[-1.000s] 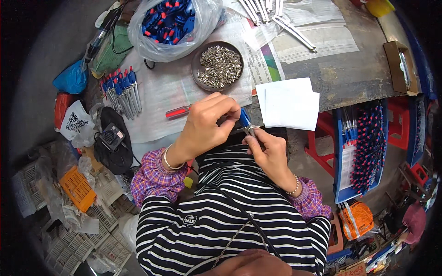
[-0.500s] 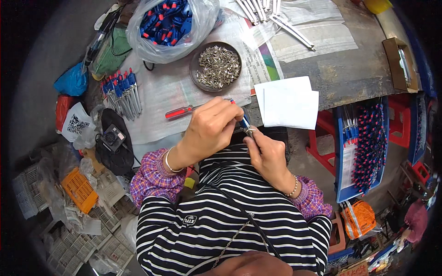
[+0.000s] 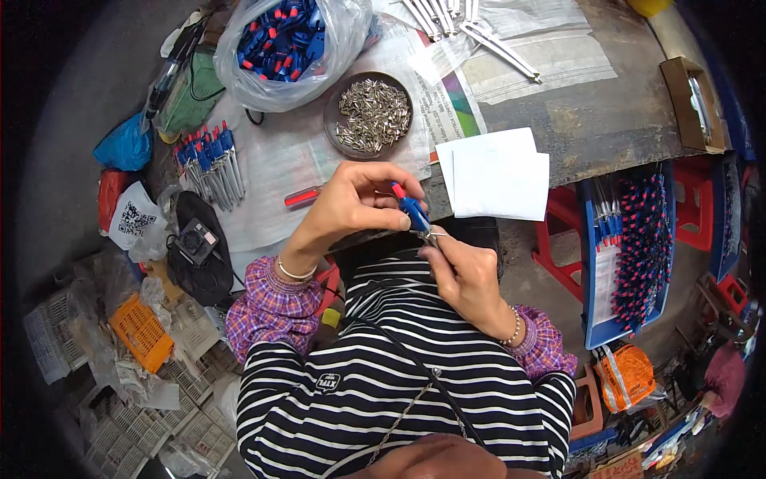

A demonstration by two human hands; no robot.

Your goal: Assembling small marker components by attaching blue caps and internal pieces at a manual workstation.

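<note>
Above my lap, at the table's front edge, is a small tool with a blue handle (image 3: 414, 213), a red tip and a silver metal part. My left hand (image 3: 351, 203) curls around the handle, thumb against its side and fingers bent beyond it. The metal end is pinched by my right hand (image 3: 469, 275), whose fingers partly hide it. Beside my left hand lies a red-handled screwdriver (image 3: 302, 197), its shaft hidden behind the hand. A round dark bowl (image 3: 329, 120) of small silver pins (image 3: 373, 116) stands beyond my hands.
A plastic bag (image 3: 351, 48) of blue-and-red handles stands at the back, similar tools (image 3: 211, 164) lie left, and silver metal arms (image 3: 500, 49) far right. White papers (image 3: 503, 180) lie right of my hands. A blue tray (image 3: 589, 311) of tools sits right, beside red stools (image 3: 556, 259).
My left hand has rolled open somewhat and shifted slightly left, showing more of the blue handle and red tip. My right hand keeps its pinch on the metal end.
</note>
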